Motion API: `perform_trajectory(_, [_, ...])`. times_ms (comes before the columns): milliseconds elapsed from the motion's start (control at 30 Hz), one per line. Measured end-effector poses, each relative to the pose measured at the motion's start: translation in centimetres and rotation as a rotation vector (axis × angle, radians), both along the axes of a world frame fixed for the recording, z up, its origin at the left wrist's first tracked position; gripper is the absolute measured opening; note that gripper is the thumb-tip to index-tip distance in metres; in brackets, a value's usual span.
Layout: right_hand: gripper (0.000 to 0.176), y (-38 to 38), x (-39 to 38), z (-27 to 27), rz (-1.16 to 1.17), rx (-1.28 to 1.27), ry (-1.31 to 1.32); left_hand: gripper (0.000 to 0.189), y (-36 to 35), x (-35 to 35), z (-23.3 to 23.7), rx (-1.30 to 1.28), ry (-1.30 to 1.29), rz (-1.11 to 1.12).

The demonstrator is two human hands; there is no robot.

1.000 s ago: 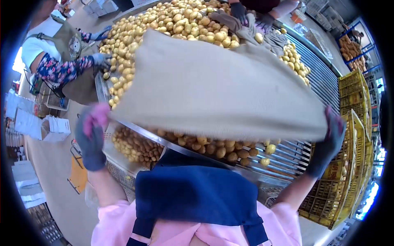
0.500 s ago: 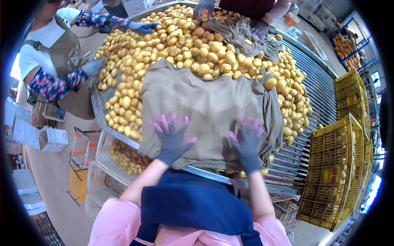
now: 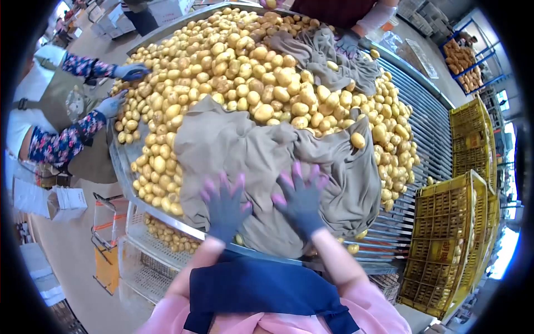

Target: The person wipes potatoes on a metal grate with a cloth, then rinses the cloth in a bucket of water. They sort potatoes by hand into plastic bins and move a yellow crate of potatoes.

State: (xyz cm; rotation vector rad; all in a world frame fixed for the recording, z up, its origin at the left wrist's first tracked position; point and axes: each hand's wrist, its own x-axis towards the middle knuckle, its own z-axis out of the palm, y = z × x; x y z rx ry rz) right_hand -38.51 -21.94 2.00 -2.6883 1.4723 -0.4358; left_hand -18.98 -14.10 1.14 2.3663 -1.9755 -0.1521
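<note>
Head view: your left hand [image 3: 227,214] and right hand [image 3: 305,207] are both open, palms down and fingers spread, resting on a wrinkled grey-brown cloth [image 3: 233,146]. Neither one grips the fabric. Both wear grey gloves with pink fingertips [image 3: 315,170], and they lie side by side with a strip of cloth between them. The cloth spreads under and around your hands, running past them on both sides and beyond the fingertips, with deeper folds to the right of your right hand. A single potato [image 3: 357,140] sits on its far edge, ahead and to the right of that hand.

Beyond the cloth, a heap of potatoes [image 3: 245,67] covers much of the metal desk [image 3: 127,150]. Bare rollers [image 3: 428,111] show well to the right of your right hand, and yellow crates [image 3: 439,239] stand farther out on that side. Below and left of your left hand, a pale crate [image 3: 136,222] is beside the desk.

Ahead of your right hand, across the heap, a second cloth [image 3: 356,69] lies bunched, with a co-worker's gloved hand [image 3: 349,42] at it. Well left of your left hand, another person's gloved hands [image 3: 130,71] are at the heap's edge.
</note>
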Motion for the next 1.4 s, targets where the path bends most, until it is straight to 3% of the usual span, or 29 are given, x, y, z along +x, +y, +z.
perform_trajectory(67, [0.057,-4.9,2.7,0.3,-0.023,0.091,0.076,0.078,-3.6,1.1,-0.2,0.009,-0.070,0.044])
perform_trajectory(100, [0.054,-7.1,3.6,-0.1,-0.018,0.050,0.029,0.076,-6.1,1.7,-0.3,-0.005,-0.157,0.111])
perform_trajectory(167, [0.050,-11.8,6.0,-1.1,-0.039,-0.060,-0.051,0.075,-10.6,2.9,-0.1,-0.034,-0.077,0.134])
perform_trajectory(233, [0.048,-10.8,6.7,-1.4,-0.054,-0.101,-0.075,0.075,-10.5,3.2,-0.9,-0.018,0.001,0.194])
perform_trajectory(300, [0.049,-8.6,7.1,-1.4,-0.090,-0.165,-0.130,0.067,-10.3,3.8,-2.2,-0.067,-0.140,0.167])
perform_trajectory(367, [0.049,-3.7,3.9,-2.5,0.077,-0.091,-0.031,0.060,-6.5,3.8,-2.7,-0.145,0.019,0.080])
perform_trajectory(467, [0.048,0.9,0.2,-1.2,0.065,0.054,0.036,0.064,-1.4,2.3,-3.3,-0.084,-0.025,-0.025])
perform_trajectory(533, [0.050,-1.2,0.8,-1.9,0.029,-0.021,0.045,0.064,-2.8,2.2,-2.5,-0.035,-0.049,0.013])
perform_trajectory(600, [0.054,-6.6,3.3,-2.6,0.001,0.208,-0.080,0.059,-6.7,4.2,-4.2,-0.078,-0.027,0.079])
perform_trajectory(667, [0.048,-11.1,7.0,-3.0,-0.052,-0.006,-0.166,0.053,-10.4,6.0,-5.4,-0.097,-0.009,0.193])
perform_trajectory(767, [0.050,-14.7,9.3,-2.6,-0.040,-0.033,-0.233,0.054,-10.6,6.0,-4.4,0.007,0.086,0.230])
perform_trajectory(833, [0.054,-14.1,8.4,1.6,0.060,0.088,-0.028,0.056,-9.5,7.2,-2.1,0.025,0.285,0.128])
perform_trajectory(900, [0.052,-13.1,3.7,2.9,0.349,0.356,-0.111,0.058,-5.7,8.8,-0.3,-0.063,0.443,-0.017])
perform_trajectory(933, [0.047,-11.6,1.2,4.0,0.482,0.436,-0.342,0.056,-3.5,9.0,-0.3,-0.142,0.456,-0.055])
perform_trajectory(1000, [0.045,-7.3,-3.8,6.4,0.282,0.437,-0.347,0.053,0.9,10.3,-3.4,-0.116,0.157,-0.130])
perform_trajectory(1033, [0.045,-6.1,-6.9,5.4,0.254,0.147,-0.133,0.044,2.4,9.5,-2.9,-0.229,0.051,-0.163])
perform_trajectory(1100, [0.056,-2.4,-11.5,4.6,0.073,0.052,0.241,0.041,3.0,9.2,-4.5,-0.245,0.060,-0.142])
perform_trajectory(1167, [0.055,-1.4,-13.0,2.8,0.051,0.007,0.159,0.037,3.0,9.2,-4.8,-0.261,0.073,-0.140])
perform_trajectory(1267, [0.053,-2.2,-14.0,1.8,0.011,-0.090,0.075,0.031,-1.7,9.9,-3.1,-0.250,0.380,0.040])
perform_trajectory(1333, [0.049,-4.2,-13.7,4.4,-0.118,-0.064,0.029,0.030,-3.3,10.5,-1.3,-0.412,0.724,0.396])
perform_trajectory(1400, [0.046,-7.6,-16.6,5.8,-0.218,-0.142,-0.250,0.029,-4.6,12.8,2.7,-0.594,0.580,0.238])
